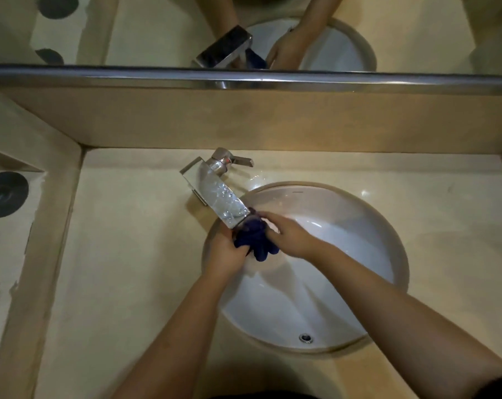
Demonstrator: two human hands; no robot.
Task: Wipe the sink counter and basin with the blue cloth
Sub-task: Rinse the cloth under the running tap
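Two bare forearms reach in from the near edge and meet over the far-left side of the basin (345, 254). Between them, right under the mouth of the tap (215, 194), sits the cloth (257, 240), a dark blue wad held above the bowl and not yet flat on any surface.

Fingers of the left hand (226, 249) are curled round the wad's near-left part. The right hand (290, 236) comes from the other side, its fingers bent onto the top and right of the wad. Both hands hold it; neither is free. Whether water is running I cannot tell, though drops glint on the spout.

Bunched like this, the cloth has no clear long axis, only a few folds hanging toward the person. It looks like wetting or wringing before the wipe proper.

What matters next is the side. The left hand is nearer the wide stretch of counter (128, 254) left of the bowl, while the right arm already lies across the basin, with the drain (305, 337) at the near side. Above, the mirror (388, 33) repeats the hands.
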